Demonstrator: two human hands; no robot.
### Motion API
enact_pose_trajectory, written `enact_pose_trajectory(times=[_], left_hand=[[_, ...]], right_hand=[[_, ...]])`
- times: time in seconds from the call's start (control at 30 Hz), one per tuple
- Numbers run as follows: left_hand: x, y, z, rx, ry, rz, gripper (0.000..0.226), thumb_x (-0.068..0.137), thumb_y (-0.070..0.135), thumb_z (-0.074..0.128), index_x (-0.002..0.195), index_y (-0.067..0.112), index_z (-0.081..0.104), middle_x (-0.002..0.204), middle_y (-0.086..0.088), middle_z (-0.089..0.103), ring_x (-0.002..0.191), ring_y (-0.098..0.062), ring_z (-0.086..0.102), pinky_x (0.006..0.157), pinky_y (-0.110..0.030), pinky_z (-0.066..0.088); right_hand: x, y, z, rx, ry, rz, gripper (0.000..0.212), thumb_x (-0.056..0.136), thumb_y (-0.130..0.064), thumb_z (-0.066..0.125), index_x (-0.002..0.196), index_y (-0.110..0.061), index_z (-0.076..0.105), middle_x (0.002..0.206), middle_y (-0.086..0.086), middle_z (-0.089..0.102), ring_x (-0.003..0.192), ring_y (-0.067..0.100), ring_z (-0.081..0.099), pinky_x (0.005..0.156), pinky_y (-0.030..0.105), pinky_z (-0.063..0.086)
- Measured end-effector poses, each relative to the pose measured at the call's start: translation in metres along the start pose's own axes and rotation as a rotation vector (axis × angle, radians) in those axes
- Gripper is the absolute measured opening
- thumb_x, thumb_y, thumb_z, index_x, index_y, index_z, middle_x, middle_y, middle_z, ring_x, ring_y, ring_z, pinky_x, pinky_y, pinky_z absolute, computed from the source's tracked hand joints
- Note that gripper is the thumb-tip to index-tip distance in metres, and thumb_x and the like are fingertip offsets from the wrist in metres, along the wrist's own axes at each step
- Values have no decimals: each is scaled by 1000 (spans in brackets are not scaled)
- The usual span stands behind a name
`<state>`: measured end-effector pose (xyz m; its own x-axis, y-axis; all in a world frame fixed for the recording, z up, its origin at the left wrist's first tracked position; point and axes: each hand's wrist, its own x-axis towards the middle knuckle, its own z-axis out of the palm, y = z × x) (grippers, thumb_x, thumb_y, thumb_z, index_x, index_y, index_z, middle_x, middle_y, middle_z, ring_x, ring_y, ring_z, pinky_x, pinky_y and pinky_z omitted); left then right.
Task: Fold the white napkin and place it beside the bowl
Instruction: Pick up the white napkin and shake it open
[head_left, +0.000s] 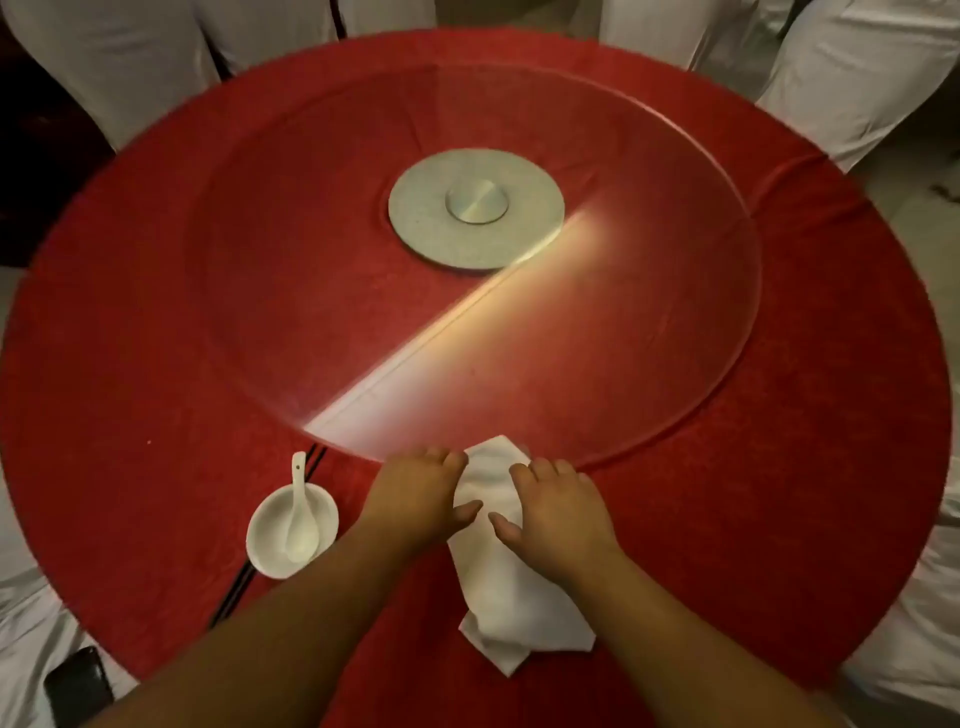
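Note:
A white napkin (511, 587) lies in a long, narrow folded strip on the red tablecloth near the table's front edge, its far tip touching the glass turntable's rim. My left hand (415, 493) rests flat on the strip's left side, fingers spread. My right hand (558, 512) presses flat on its right side. The thumbs almost meet over the cloth. A white bowl (270, 540) with a white spoon (301, 519) in it stands to the left of the napkin, apart from it.
A round glass turntable (675, 291) with a metal hub (475, 208) fills the middle of the red table (130, 415). Black chopsticks (236, 590) run under the bowl. White-covered chairs (857, 78) ring the table. A dark phone (78, 686) lies at the lower left.

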<state>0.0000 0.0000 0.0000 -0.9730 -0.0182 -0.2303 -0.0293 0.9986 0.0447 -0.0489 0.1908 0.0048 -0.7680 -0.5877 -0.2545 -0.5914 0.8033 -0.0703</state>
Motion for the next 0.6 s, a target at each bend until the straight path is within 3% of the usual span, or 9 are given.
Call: enact_pose_trajectory(times=[0.17, 0.33, 0.6], left_hand=[[-6, 4, 17, -59, -70, 97, 50, 90, 56, 54, 127, 24, 59, 117, 0, 66, 101, -23, 61, 81, -37, 52], [-7, 0, 26, -86, -115, 90, 40, 90, 48, 52, 120, 22, 61, 111, -1, 65, 96, -24, 61, 81, -38, 53], [-7, -3, 34, -118, -143, 79, 33, 93, 42, 48, 113, 20, 64, 105, -2, 67, 90, -23, 63, 75, -36, 53]], right_hand=[[-1, -8, 25, 28, 2, -42, 57, 89, -69, 39, 117, -22, 56, 113, 3, 62, 102, 26, 56, 81, 41, 47], [-4, -20, 41, 59, -31, -73, 57, 87, -71, 34, 102, -21, 58, 97, 3, 61, 87, 22, 55, 69, 38, 38], [-8, -33, 55, 50, -142, -29, 63, 80, -77, 45, 112, -23, 54, 109, 5, 56, 96, 25, 51, 72, 40, 37]])
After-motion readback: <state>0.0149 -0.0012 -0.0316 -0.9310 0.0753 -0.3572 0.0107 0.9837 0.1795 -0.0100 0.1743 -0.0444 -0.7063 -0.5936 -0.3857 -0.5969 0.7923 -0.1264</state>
